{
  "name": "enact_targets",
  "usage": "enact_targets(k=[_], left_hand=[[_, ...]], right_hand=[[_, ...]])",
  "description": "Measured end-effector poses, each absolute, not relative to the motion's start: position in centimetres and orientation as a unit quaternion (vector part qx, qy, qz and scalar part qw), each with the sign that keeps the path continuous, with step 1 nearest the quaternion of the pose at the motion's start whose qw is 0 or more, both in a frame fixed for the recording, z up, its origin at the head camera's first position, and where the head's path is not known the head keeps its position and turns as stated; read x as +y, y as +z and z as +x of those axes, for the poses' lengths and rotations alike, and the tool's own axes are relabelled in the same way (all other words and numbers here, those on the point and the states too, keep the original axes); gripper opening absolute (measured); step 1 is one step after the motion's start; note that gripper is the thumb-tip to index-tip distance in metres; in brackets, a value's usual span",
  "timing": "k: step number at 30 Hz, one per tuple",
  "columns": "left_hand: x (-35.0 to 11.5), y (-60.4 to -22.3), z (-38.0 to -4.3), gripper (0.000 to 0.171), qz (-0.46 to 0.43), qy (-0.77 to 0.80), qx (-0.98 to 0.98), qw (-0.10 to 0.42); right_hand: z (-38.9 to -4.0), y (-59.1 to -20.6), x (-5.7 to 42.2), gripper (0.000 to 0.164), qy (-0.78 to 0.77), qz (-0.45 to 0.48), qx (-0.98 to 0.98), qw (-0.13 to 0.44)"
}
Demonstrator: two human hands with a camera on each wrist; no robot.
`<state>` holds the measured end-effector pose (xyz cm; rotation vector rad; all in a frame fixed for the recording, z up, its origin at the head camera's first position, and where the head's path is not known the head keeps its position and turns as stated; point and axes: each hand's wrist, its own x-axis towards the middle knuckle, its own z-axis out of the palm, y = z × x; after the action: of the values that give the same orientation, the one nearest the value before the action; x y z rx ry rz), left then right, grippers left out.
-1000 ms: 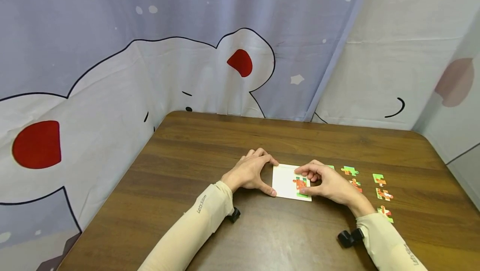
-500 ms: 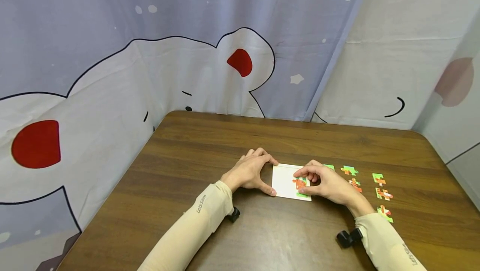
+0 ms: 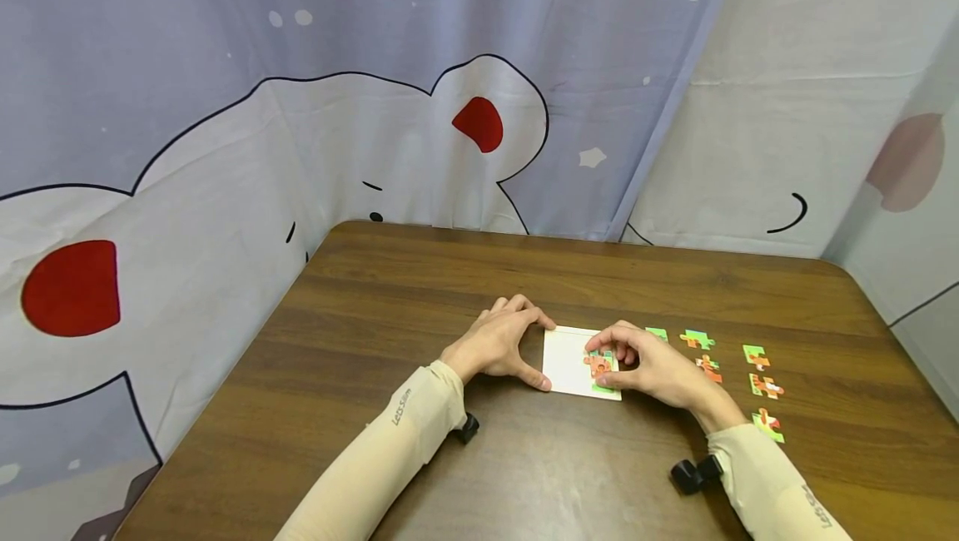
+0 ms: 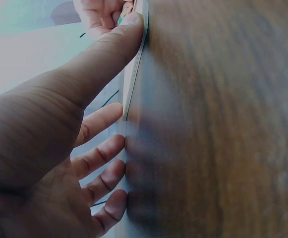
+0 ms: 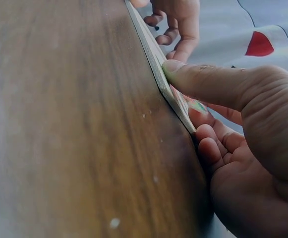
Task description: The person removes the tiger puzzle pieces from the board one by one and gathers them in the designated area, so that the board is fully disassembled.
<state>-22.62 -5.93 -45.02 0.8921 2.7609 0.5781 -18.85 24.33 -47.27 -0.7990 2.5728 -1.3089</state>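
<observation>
A white square puzzle board (image 3: pixel 563 362) lies flat on the wooden table in the head view. My left hand (image 3: pixel 490 339) holds its left edge, index fingertip at the far corner and thumb at the near corner. In the left wrist view the thumb (image 4: pixel 111 47) rests against the thin board edge. An orange puzzle piece (image 3: pixel 598 364) sits at the board's right side, above a green area by the near right corner. My right hand (image 3: pixel 663 366) pinches the orange piece between thumb and index finger, partly hiding it. In the right wrist view its thumb (image 5: pixel 198 79) lies over the board edge.
Several loose puzzle pieces lie right of the board, among them a green and orange one (image 3: pixel 698 339), an orange one (image 3: pixel 708 369), and one near the front (image 3: pixel 767 424). A printed curtain (image 3: pixel 419 150) hangs behind the wooden table (image 3: pixel 419 266).
The right thumb and fingers have shifted very slightly at the orange piece. My left hand stays in place on the board.
</observation>
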Motion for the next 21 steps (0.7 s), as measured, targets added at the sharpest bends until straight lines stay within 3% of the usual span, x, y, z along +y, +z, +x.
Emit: enact_targets(k=[21], left_hand=[[-5.94, -44.93, -22.65, 0.091, 0.300, 0.192, 0.930, 0.095]], right_hand=[[-19.12, -47.31, 24.81, 0.038, -0.436, -0.256, 0.861, 0.063]])
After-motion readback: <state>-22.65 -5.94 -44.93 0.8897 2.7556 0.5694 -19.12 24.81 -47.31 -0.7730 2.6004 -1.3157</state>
